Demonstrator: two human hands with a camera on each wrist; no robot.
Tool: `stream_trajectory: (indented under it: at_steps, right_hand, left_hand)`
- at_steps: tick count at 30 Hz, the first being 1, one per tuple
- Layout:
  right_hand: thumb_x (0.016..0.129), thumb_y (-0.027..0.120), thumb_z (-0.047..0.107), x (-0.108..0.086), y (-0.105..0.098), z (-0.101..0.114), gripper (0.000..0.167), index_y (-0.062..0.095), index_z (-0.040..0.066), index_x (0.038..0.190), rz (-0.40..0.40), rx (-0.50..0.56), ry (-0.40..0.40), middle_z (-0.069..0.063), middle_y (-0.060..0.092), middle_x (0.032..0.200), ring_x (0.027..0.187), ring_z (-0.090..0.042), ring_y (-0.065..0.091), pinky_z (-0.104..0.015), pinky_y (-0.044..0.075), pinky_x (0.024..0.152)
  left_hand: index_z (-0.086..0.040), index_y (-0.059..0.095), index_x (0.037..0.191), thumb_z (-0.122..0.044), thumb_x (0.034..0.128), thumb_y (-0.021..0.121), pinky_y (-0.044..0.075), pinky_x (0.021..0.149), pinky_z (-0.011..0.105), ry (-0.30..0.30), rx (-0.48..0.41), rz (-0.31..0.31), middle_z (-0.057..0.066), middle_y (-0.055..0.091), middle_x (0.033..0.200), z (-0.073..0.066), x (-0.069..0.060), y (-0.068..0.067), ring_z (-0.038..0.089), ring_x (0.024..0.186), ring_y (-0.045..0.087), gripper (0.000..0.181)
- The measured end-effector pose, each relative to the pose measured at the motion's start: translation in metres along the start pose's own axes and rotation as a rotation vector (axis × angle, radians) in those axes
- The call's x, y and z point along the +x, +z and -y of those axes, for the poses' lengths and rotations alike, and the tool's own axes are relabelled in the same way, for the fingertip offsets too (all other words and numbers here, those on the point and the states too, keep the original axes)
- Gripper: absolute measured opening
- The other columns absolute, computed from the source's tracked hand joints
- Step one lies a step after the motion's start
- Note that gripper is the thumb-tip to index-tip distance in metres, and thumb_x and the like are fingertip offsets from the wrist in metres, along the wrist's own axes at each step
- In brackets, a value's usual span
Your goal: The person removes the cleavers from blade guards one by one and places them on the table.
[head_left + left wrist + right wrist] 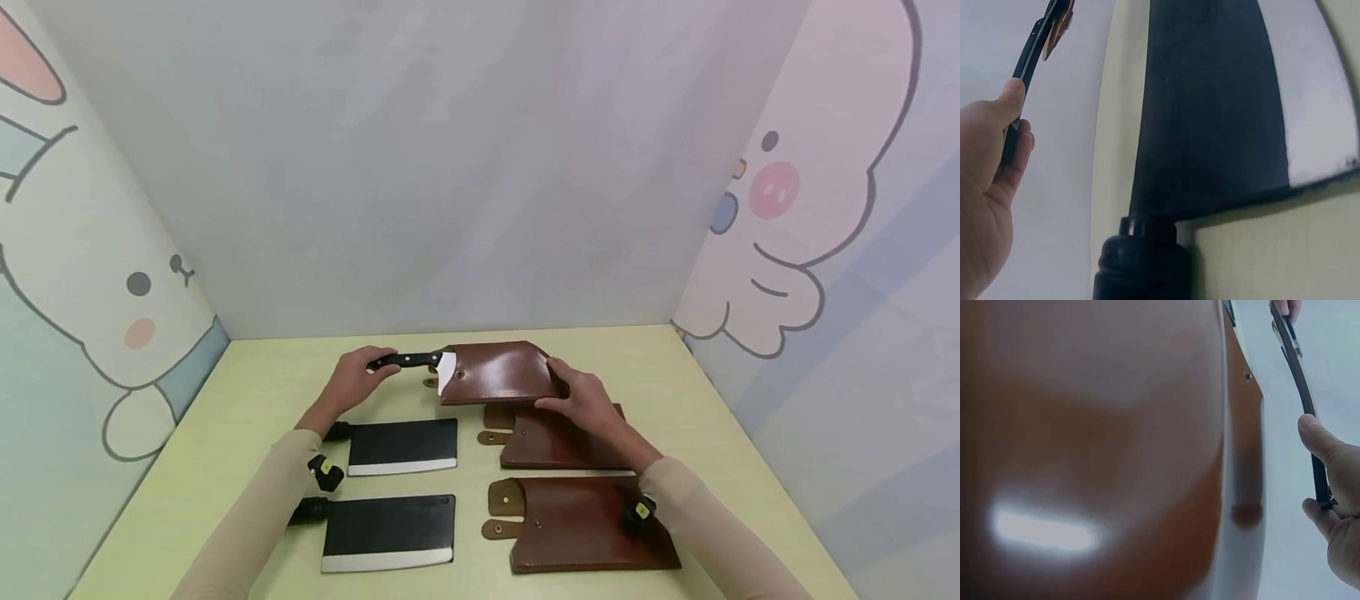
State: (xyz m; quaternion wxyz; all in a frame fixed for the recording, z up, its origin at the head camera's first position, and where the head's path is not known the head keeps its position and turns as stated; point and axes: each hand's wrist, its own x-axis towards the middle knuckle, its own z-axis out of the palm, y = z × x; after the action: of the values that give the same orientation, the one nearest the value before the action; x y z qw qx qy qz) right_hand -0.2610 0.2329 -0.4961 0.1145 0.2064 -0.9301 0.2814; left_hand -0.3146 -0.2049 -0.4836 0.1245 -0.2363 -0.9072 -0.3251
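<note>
My left hand (pixel 358 380) pinches the black riveted handle (pixel 408 360) of a cleaver (pixel 447 372) at the back of the table. Most of its blade is hidden inside a brown leather sheath (pixel 501 373); a strip of bright metal shows at the mouth. With thumb and fingers, my right hand (pixel 585 400) grips the sheath's closed end. In the left wrist view the thumb lies along the handle (pixel 1027 59). The right wrist view shows the held sheath (pixel 1302 384) edge-on, raised off the table, between thumb and fingers.
Two more cleavers, a farther one (pixel 402 442) and a nearer one (pixel 390 527), lie on the left of the pale yellow table (pixel 637 350). To their right lie two brown sheaths, one farther (pixel 558 440) and one nearer (pixel 585 521), straps pointing left. A grey wall (pixel 450 208) stands behind.
</note>
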Motion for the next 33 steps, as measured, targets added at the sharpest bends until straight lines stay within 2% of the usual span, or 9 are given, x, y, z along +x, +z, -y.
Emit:
stream_trajectory:
  at_steps: [9,17,24,33]
  right_hand:
    - [0.084,0.085,0.038,-0.003,-0.003,-0.006,0.085,0.047,0.004,0.152,-0.001,0.004,-0.009,-0.020,0.057,0.145,0.126,-0.038,0.061,-0.053,0.053,0.097]
    - [0.084,0.085,0.038,-0.005,-0.007,-0.007,0.086,0.047,0.003,0.152,-0.004,0.001,-0.013,-0.020,0.057,0.145,0.126,-0.038,0.061,-0.052,0.053,0.096]
    - [0.085,0.083,0.039,-0.005,-0.010,-0.009,0.084,0.047,0.002,0.152,-0.001,-0.006,-0.018,-0.021,0.055,0.147,0.128,-0.039,0.059,-0.053,0.052,0.098]
    - [0.084,0.085,0.037,-0.007,-0.012,-0.009,0.087,0.045,0.002,0.153,0.001,-0.019,0.006,-0.022,0.052,0.150,0.132,-0.040,0.055,-0.053,0.051,0.101]
  left_hand:
    - [0.001,0.069,0.128,-0.028,0.0951,0.075,0.054,0.082,0.047,-0.040,-0.022,-0.002,0.018,0.071,0.120,0.004,-0.005,-0.006,0.028,0.097,0.068,0.044]
    - [-0.004,0.072,0.123,-0.030,0.0926,0.078,0.054,0.074,0.041,-0.059,-0.033,-0.029,0.012,0.074,0.110,0.010,-0.008,-0.008,0.023,0.090,0.069,0.040]
    - [-0.005,0.072,0.122,-0.030,0.0937,0.077,0.054,0.072,0.039,-0.045,-0.053,-0.057,0.012,0.074,0.109,0.013,-0.011,-0.009,0.025,0.092,0.070,0.038]
    - [-0.002,0.071,0.123,-0.025,0.0938,0.077,0.056,0.075,0.045,-0.017,-0.058,-0.104,0.014,0.075,0.109,0.017,-0.013,-0.009,0.027,0.093,0.072,0.038]
